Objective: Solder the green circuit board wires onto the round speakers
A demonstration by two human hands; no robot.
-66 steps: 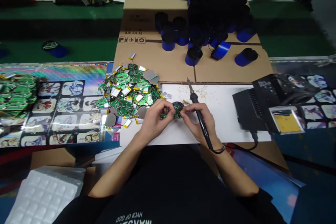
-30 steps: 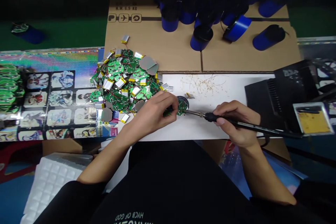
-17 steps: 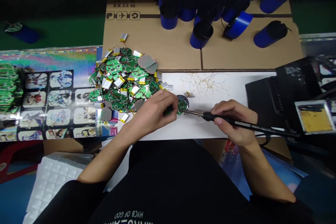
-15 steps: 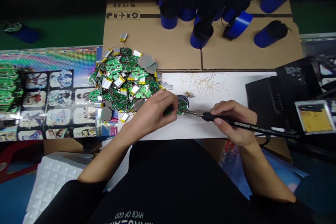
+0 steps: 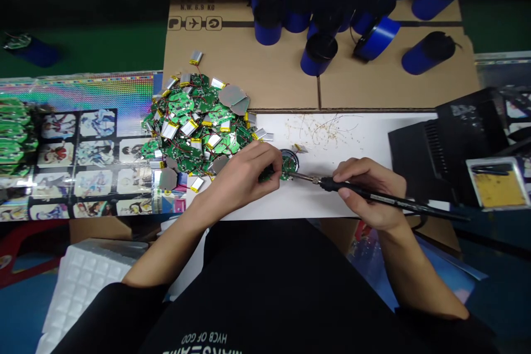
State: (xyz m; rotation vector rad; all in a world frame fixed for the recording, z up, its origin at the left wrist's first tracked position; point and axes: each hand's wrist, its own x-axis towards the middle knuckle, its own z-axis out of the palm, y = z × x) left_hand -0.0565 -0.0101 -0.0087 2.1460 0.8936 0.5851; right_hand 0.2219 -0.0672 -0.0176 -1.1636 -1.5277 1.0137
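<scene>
My right hand [image 5: 371, 191] is closed round the black handle of a soldering iron [image 5: 352, 189]. The iron's metal tip points left and meets a green circuit board [image 5: 287, 168], which lies by a round dark-rimmed part [image 5: 295, 156] on the white work surface. At the board's left edge, my left hand [image 5: 255, 171] pinches thumb and forefinger together; what lies between the fingertips is too small to make out. Just behind the board rests a small battery [image 5: 300, 148] with a yellow end. Left of it spreads a heap of green circuit boards [image 5: 199, 116] with silver batteries wired on.
Several blue cylinders with black ends [image 5: 318, 55] stand or lie on the cardboard [image 5: 282, 86] at the back. Wire scraps [image 5: 323, 127] litter the white surface. To the right are a black box-shaped device [image 5: 448, 144] and a tray with a yellow sponge [image 5: 500, 185]. More boards [image 5: 14, 135] are stacked far left.
</scene>
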